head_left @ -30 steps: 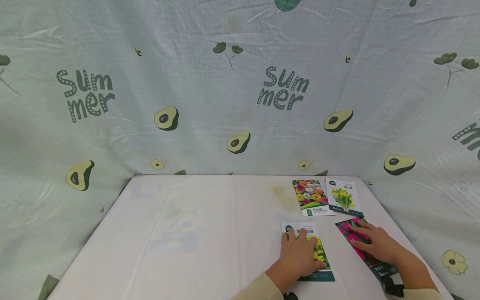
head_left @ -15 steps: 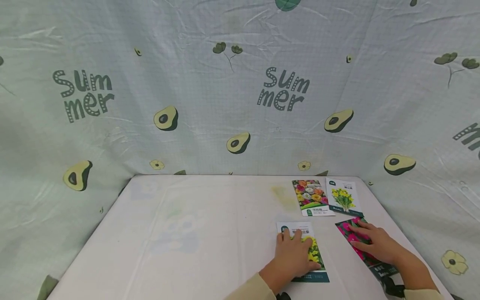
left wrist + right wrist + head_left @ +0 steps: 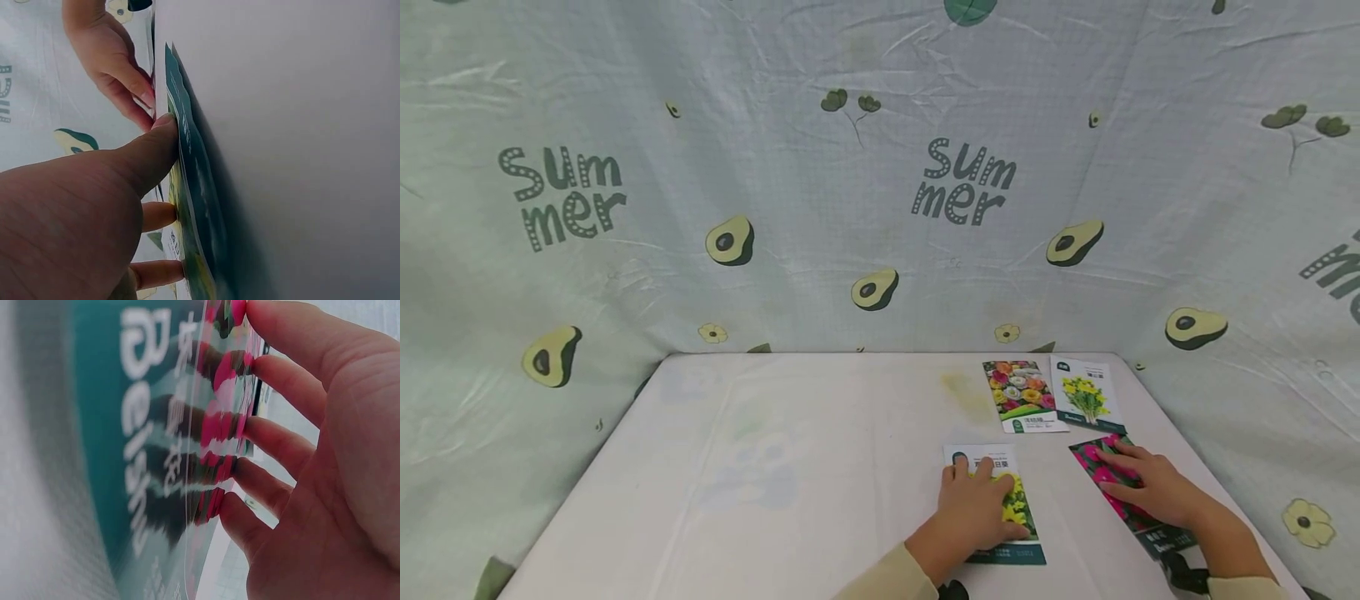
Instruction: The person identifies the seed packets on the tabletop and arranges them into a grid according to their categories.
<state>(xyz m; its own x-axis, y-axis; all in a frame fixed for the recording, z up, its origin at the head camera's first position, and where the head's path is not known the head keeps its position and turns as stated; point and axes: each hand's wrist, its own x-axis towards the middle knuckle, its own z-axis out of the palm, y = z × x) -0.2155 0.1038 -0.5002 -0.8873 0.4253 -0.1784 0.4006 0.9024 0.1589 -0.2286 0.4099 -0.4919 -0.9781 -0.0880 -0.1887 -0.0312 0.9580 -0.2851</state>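
In the head view my left hand (image 3: 967,508) rests its fingertips and thumb on a seed packet with yellow flowers (image 3: 1017,553), which lies flat on the white table. The left wrist view shows the thumb and fingertips pressing on that packet's face (image 3: 199,181), its teal end slightly wavy. To the right, my right hand (image 3: 1157,487) has its fingers spread over a seed packet with pink flowers (image 3: 1093,472), lying slanted. In the right wrist view the fingertips touch the pink part of this packet (image 3: 215,425). The palms cover part of both packets.
Behind the hands lie two more packets side by side, one with mixed-colour flowers (image 3: 1022,392) and one with a yellow bunch (image 3: 1086,396). The white table (image 3: 760,517) extends to the left. A printed cloth (image 3: 805,200) hangs behind and at the sides.
My left hand has slid the yellow-flower packet a little to the left across the table. The right hand and the pink-flower packet have stayed in place.
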